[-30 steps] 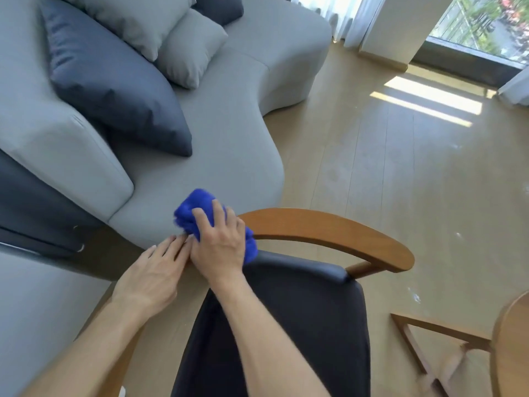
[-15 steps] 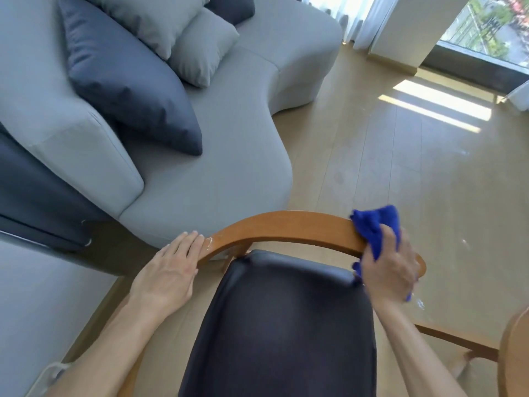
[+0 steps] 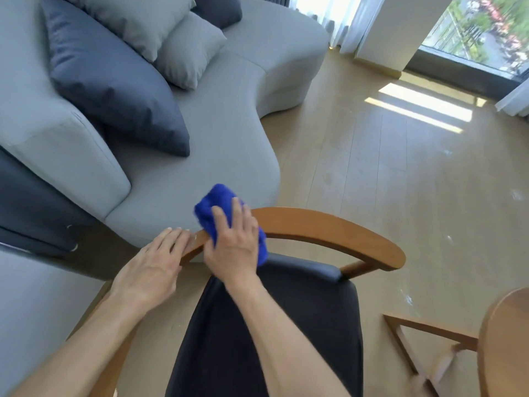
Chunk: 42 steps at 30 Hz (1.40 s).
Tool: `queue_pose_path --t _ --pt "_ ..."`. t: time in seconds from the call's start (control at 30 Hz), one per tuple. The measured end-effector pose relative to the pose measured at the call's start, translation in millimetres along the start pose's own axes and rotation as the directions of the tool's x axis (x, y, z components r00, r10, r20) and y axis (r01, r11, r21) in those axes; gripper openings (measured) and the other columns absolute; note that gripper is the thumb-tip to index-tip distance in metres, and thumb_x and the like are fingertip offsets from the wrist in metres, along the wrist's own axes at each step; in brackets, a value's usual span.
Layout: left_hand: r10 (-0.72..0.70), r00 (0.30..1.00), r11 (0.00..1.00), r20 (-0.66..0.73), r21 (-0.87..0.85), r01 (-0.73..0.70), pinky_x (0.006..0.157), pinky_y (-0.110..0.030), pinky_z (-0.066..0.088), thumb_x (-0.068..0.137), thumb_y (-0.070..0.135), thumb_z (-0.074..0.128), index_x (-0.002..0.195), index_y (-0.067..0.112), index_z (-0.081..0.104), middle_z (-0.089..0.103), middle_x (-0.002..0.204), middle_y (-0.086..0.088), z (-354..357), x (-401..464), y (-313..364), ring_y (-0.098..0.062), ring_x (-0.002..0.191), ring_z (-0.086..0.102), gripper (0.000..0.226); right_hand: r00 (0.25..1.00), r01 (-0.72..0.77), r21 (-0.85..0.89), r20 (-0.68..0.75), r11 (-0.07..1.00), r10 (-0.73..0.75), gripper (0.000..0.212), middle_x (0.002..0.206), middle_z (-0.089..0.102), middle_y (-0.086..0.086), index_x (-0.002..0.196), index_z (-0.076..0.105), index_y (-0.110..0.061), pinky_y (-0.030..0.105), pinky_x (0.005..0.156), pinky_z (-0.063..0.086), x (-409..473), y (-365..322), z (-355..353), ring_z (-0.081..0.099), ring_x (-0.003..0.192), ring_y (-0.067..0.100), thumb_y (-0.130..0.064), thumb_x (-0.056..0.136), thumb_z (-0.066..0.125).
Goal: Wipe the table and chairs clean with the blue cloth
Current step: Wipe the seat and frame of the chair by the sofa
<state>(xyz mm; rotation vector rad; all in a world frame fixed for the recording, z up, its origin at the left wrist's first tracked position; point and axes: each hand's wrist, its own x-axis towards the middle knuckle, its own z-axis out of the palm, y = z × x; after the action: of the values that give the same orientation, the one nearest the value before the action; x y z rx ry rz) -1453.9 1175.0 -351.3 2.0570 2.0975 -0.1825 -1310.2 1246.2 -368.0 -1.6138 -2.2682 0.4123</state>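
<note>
A wooden chair with a curved backrest rail (image 3: 329, 227) and a black padded seat (image 3: 286, 325) stands right below me. My right hand (image 3: 233, 242) presses the bunched blue cloth (image 3: 213, 207) onto the left part of the rail. Flat on the rail's left end, just beside the cloth, lies my left hand (image 3: 151, 267), fingers together and holding nothing. The edge of a round wooden table (image 3: 503, 348) shows at the lower right.
A grey curved sofa (image 3: 217, 144) with dark and grey cushions sits close behind the chair. Wooden floor (image 3: 400, 181) stretches to the right toward a window. A wooden table leg frame (image 3: 415, 336) lies at the lower right.
My right hand has swept the blue cloth from the right end of the rail back to its left part, next to my left hand, which stayed in place.
</note>
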Motion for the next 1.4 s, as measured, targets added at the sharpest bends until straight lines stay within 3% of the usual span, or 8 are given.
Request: queue_pose_path --t 0.23,0.37,0.4,0.53,0.83,1.13,1.23,1.4 --pt "-0.156 0.985 0.950 -0.073 -0.284 0.129 0.118 -0.035 0.014 0.093 0.045 0.039 0.151 0.020 0.021 0.021 0.158 -0.001 -20 0 12 -0.017 0.148 0.012 0.066 0.905 0.061 0.165 0.407 0.984 -0.124 0.079 0.162 -0.005 0.005 0.154 0.005 -0.030 0.041 0.119 0.003 10 16 -38 -0.005 0.149 0.026 -0.029 0.089 0.051" --pt "-0.226 0.958 0.908 -0.178 -0.396 0.140 0.117 -0.049 0.007 0.079 0.065 0.015 0.152 0.032 0.017 0.008 0.160 -0.004 -42 38 63 -0.026 0.148 0.000 0.080 0.886 -0.302 0.633 0.463 0.713 -0.036 0.070 0.152 0.034 -0.007 0.153 0.018 -0.028 0.029 0.114 0.021 24 38 -68 0.029 0.140 0.014 -0.004 0.090 0.037" --pt "-0.196 0.966 0.931 -0.167 -0.341 0.130 0.116 -0.055 0.006 0.082 0.067 0.019 0.151 0.036 0.015 0.003 0.161 -0.004 -44 53 79 -0.028 0.147 -0.005 0.076 0.914 -0.283 0.636 0.405 0.718 0.002 0.064 0.152 0.035 -0.005 0.151 0.025 -0.026 0.032 0.117 0.021 26 50 -71 0.028 0.142 0.013 -0.002 0.092 0.035" --pt "-0.149 0.989 0.985 0.025 -0.085 0.151 0.109 -0.069 -0.003 0.086 0.067 0.036 0.144 0.034 0.032 0.007 0.160 -0.007 -33 88 112 -0.041 0.144 -0.013 0.067 0.931 -0.005 0.132 0.362 0.991 -0.043 0.051 0.162 0.006 -0.006 0.153 0.020 -0.020 0.024 0.117 -0.008 21 102 -55 -0.004 0.148 0.006 -0.016 0.103 0.029" --pt "-0.278 0.960 0.957 -0.017 0.085 0.279 0.098 -0.050 0.032 0.076 0.053 0.051 0.127 0.025 0.041 0.037 0.139 0.000 -26 13 48 -0.036 0.130 0.025 0.059 0.924 0.150 -0.158 0.373 0.976 -0.082 0.063 0.160 -0.019 -0.004 0.154 -0.007 -0.022 0.027 0.114 -0.018 14 108 -45 -0.023 0.145 0.009 -0.035 0.102 0.026" --pt "-0.520 0.813 0.853 -0.261 -0.100 0.513 0.076 -0.052 0.050 0.061 0.052 0.066 0.110 0.018 0.056 0.052 0.125 -0.007 -15 -109 19 -0.039 0.114 0.047 0.061 0.907 0.118 -0.158 0.420 0.980 -0.041 0.064 0.161 -0.016 -0.003 0.154 -0.007 -0.020 0.031 0.116 -0.016 16 96 -46 -0.019 0.147 0.013 -0.040 0.102 0.024" --pt "-0.491 0.839 0.866 -0.235 -0.026 0.500 0.074 -0.050 0.046 0.057 0.045 0.075 0.105 0.013 0.059 0.057 0.116 -0.009 -19 -81 23 -0.041 0.112 0.047 0.060 0.920 0.087 -0.114 0.391 0.990 -0.036 0.063 0.162 -0.007 -0.004 0.155 0.001 -0.020 0.032 0.117 -0.011 15 95 -44 -0.012 0.148 0.014 -0.034 0.101 0.030" --pt "-0.381 0.917 0.924 -0.115 -0.040 0.379 0.093 -0.041 0.036 0.077 0.055 0.053 0.130 0.019 0.038 0.044 0.131 0.002 -27 -3 39 -0.028 0.124 0.034 0.066 0.930 -0.096 0.182 0.367 0.979 0.023 0.054 0.156 0.029 -0.007 0.152 0.022 -0.028 0.039 0.116 0.019 19 101 -72 0.025 0.143 0.018 -0.018 0.101 0.032"
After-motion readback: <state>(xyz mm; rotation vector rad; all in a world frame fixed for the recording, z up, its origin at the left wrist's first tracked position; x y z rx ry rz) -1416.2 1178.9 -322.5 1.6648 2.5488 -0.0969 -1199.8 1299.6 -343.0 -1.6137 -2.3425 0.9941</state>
